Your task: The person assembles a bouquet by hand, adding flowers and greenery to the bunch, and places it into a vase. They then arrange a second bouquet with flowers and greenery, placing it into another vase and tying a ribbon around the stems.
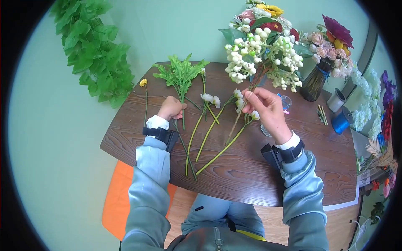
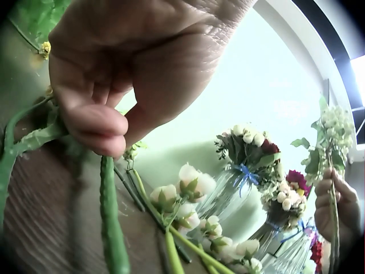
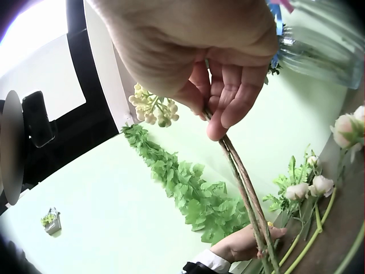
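My right hand pinches the brown stems of white berry sprays between thumb and fingers. The berries stand upright above that hand, and two thin stems run down below it in the right wrist view. At the left, my left hand pinches the green stem of a leafy fern sprig, whose fronds spread toward the back edge. Between the hands lie several white flowers on long green stems, fanned over the dark wooden table.
A yellow flower lies left of the fern. Behind my right hand are a clear glass vase and mixed bouquets. Blue ribbon, a silver spool and short stem cuttings sit at the right. Ivy hangs on the wall.
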`<state>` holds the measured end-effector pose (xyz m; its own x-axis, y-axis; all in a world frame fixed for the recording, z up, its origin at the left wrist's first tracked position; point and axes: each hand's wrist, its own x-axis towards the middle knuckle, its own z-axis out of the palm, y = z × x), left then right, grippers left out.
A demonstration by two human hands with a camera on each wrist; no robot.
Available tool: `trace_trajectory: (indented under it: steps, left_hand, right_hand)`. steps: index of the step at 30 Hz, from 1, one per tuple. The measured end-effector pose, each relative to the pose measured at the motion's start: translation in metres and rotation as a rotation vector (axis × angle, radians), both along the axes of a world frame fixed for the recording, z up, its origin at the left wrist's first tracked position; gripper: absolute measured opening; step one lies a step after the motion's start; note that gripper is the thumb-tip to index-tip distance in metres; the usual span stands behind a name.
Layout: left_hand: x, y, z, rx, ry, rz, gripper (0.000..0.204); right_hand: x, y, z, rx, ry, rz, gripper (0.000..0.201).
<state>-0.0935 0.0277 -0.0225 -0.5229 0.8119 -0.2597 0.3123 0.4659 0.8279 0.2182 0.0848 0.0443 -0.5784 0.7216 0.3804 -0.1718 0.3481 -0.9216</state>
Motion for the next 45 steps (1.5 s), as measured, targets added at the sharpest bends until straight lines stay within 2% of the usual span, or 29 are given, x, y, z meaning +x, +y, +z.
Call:
trace_trajectory:
  steps: [4, 6, 7, 9, 16, 25, 30, 34, 42, 45]
  left_hand:
    - [0.009, -0.006, 0.014, 0.110, -0.054, 0.039, 0.023]
    - [0.019, -0.010, 0.022, 0.271, -0.176, -0.012, 0.020]
    - [0.026, -0.012, 0.027, 0.276, -0.177, -0.015, 0.020]
    - [0.043, -0.016, 0.037, 0.425, -0.220, -0.117, 0.019]
    - [0.090, -0.021, 0.054, 0.572, -0.166, -0.320, 0.020]
    - [0.102, -0.017, 0.039, 0.676, -0.188, -0.427, 0.019]
    - [0.107, -0.015, 0.034, 0.702, -0.179, -0.557, 0.018]
    - [0.113, -0.017, 0.036, 0.726, -0.171, -0.558, 0.018]
    - [0.123, -0.015, 0.031, 0.590, -0.237, -0.642, 0.021]
    - [0.132, -0.014, 0.028, 0.621, -0.258, -0.687, 0.021]
  right_hand:
    - [-0.001, 0.001, -0.003, -0.002, 0.008, 0.004, 0.019]
    - [-0.001, 0.001, -0.003, -0.009, -0.012, 0.011, 0.020]
    - [-0.001, 0.001, -0.003, -0.004, -0.013, 0.009, 0.020]
    - [-0.001, 0.002, -0.005, -0.007, -0.004, 0.028, 0.021]
    - [0.002, 0.003, -0.001, -0.009, 0.026, 0.078, 0.023]
    - [0.003, 0.008, -0.002, -0.021, 0.043, 0.105, 0.023]
    - [0.006, 0.006, 0.002, -0.012, 0.039, 0.100, 0.023]
    - [0.006, 0.004, 0.004, 0.017, 0.048, 0.121, 0.023]
    - [0.008, 0.001, 0.007, 0.030, 0.072, 0.104, 0.023]
    - [0.009, 0.002, 0.008, 0.067, 0.076, 0.089, 0.023]
